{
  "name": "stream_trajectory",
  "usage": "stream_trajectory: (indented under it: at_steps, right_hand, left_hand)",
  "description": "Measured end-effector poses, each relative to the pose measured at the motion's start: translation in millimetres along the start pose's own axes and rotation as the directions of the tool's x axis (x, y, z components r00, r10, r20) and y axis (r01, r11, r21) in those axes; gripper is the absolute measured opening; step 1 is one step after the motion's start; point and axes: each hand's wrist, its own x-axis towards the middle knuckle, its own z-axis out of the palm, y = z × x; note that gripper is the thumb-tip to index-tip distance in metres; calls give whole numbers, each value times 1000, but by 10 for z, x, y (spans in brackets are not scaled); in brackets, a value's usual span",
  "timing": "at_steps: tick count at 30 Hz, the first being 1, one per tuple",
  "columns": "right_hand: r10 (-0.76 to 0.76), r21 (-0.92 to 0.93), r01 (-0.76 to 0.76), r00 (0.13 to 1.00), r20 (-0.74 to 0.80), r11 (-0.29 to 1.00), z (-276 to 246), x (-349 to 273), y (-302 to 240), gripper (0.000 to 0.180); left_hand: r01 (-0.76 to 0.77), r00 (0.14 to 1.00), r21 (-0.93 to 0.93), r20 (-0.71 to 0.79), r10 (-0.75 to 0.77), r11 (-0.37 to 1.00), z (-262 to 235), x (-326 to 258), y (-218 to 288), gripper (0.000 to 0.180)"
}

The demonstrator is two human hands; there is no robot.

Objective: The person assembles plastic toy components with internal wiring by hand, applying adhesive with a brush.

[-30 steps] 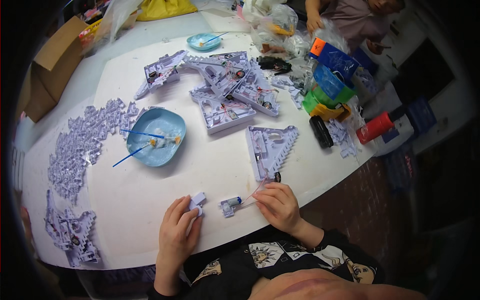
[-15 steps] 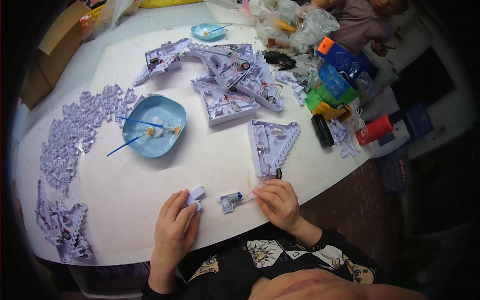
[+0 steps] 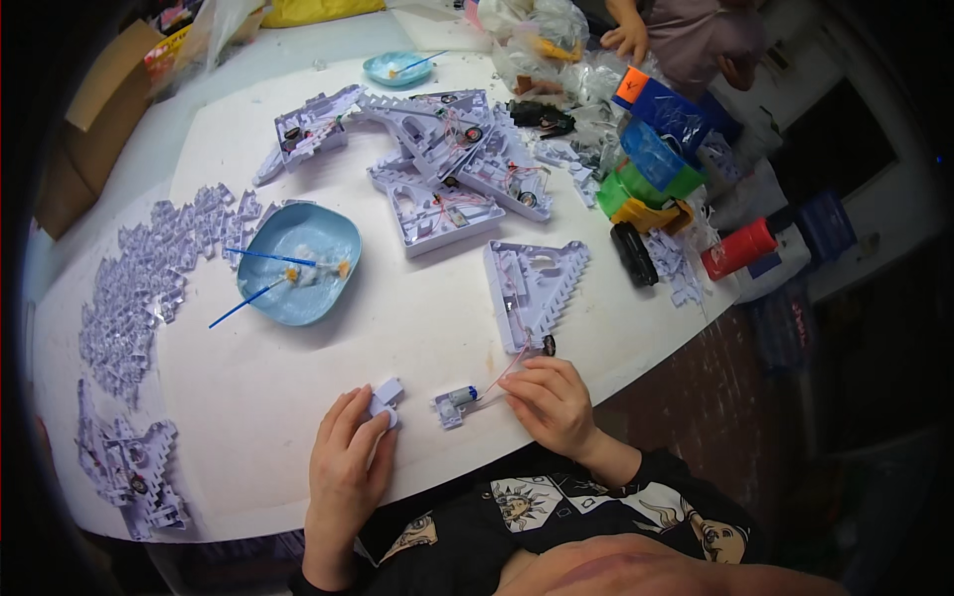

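My left hand (image 3: 350,447) is closed on a small pale lilac plastic part (image 3: 386,399) at the table's near side. Between my hands lies a small motor (image 3: 459,395) seated in a lilac plastic holder (image 3: 451,416), apart from both hands. Thin red wires (image 3: 510,370) run from the motor to a triangular lilac housing (image 3: 519,288) with a toothed edge and a small black wheel (image 3: 549,345). The fingers of my right hand (image 3: 547,405) pinch these wires just right of the motor.
A blue bowl (image 3: 343,243) with white paste and two blue brushes stands left of centre. Several wired housings (image 3: 442,219) are stacked behind. Small lilac parts (image 3: 134,288) are heaped at the left. Colourful tubs (image 3: 651,179) stand right; another person's hand (image 3: 626,38) shows beyond.
The view has shifted slightly, so the table's contents sit a little differently in the picture. My hands keep their holds. The other person's hand has come lower over the plastic bags.
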Motion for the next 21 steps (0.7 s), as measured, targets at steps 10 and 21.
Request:
stream_trajectory:
  at_steps: [10,21]
  right_hand:
    - [-6,18,7,999,-41,1000,-27,-7,-26,28]
    - [-4,38,8,994,-114,999,-55,-49,-15,30]
  left_hand:
    - [-7,1000,-17,-4,7,1000,-5,-16,15,21]
    - [-18,999,-15,-30,17,1000,72,-38,18,18]
